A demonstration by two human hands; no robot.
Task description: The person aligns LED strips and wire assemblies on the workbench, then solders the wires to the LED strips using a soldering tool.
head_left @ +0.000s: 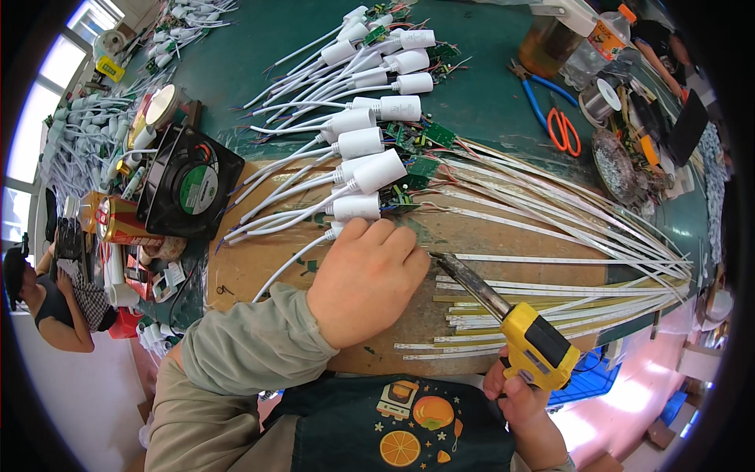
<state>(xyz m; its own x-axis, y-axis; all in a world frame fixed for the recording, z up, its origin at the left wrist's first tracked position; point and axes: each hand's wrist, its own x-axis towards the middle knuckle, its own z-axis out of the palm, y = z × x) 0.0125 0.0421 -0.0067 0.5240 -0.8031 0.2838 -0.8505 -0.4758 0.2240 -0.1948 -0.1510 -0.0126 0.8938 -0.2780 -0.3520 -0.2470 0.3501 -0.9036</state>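
My left hand [370,275] is closed, knuckles up, over a white cylindrical housing [334,230] with a white cord [287,267] trailing to the lower left. Most of that housing and whatever sits at the fingertips are hidden. In my right hand [519,397] is a yellow and black soldering gun [539,342], held by its handle. Its dark tip points up and left, close beside my left fingers. A thin white LED strip [543,260] runs rightward from near the tip. Just beyond my left hand lie several white housings [379,171] with green circuit boards [419,170] wired to strips.
Loose LED strips [472,318] lie in front of the gun on a brown board [259,185]. A black fan [193,181] stands left. Blue-handled pliers [543,98], orange-handled scissors [563,132], a solder spool [600,101] and a bottle [609,39] are far right. Another person [59,299] sits left.
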